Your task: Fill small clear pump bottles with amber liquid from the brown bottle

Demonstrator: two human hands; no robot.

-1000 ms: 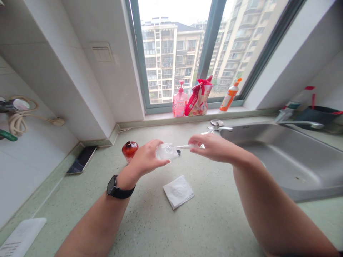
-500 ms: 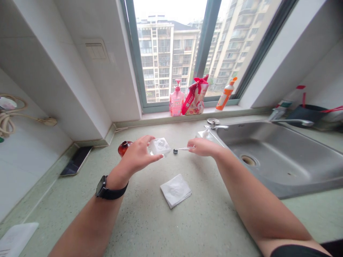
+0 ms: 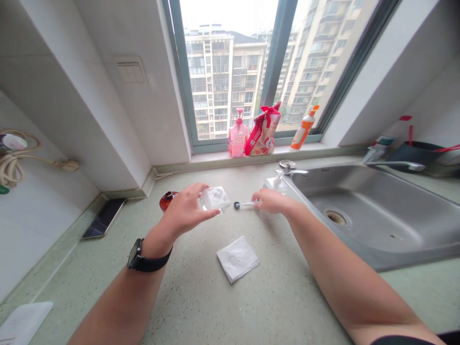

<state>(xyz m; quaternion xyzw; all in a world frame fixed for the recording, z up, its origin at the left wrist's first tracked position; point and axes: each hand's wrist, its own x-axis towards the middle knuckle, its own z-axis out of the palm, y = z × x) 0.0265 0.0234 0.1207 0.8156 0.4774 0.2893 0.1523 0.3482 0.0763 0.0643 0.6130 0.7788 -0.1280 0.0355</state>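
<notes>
A pale green speckled stone surface (image 3: 201, 306) fills the lower frame, with a steel sink (image 3: 377, 215) at right. At centre, the left hand (image 3: 185, 211) closes thumb and fingers around a small square clear glass bottle (image 3: 214, 198), held above the surface; it looks light, hard, smooth, probably slippery and breakable, best gripped across its flat sides. Just right, the right hand (image 3: 271, 201) pinches a thin white dip tube with a black tip (image 3: 244, 204). A folded white tissue (image 3: 237, 258) lies below.

1 head camera looks down over the countertop (image 3: 201, 297).
</notes>
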